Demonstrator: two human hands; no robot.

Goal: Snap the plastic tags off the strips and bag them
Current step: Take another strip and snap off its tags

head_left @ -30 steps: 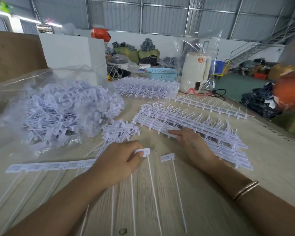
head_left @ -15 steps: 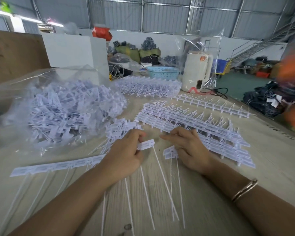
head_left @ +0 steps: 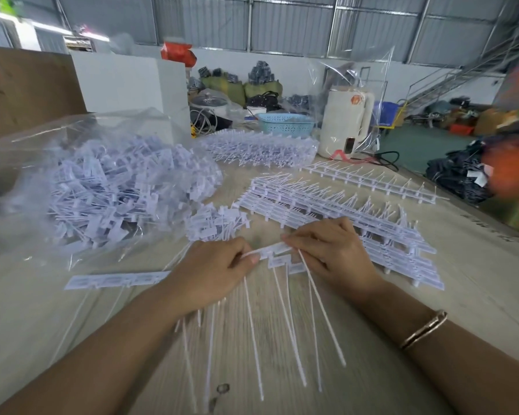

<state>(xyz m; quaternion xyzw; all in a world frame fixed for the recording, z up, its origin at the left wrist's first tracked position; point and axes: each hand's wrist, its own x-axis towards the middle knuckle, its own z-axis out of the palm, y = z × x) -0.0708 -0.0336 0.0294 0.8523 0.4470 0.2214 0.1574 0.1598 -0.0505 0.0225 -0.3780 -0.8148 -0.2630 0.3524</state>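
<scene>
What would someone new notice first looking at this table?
Probably the big clear bag at the left, heaped with loose white tags. Next, the two hands at centre, the left hand and right hand pinching a white strip between them, its thin tails fanning toward the camera. Behind the right hand lies a stack of strips, and a cream kettle stands at the far edge.

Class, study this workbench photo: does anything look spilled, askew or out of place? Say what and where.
A small heap of loose tags lies on the table just outside the clear bag, not bagged. The strip by the left hand lies askew. Nothing looks damaged.
</scene>
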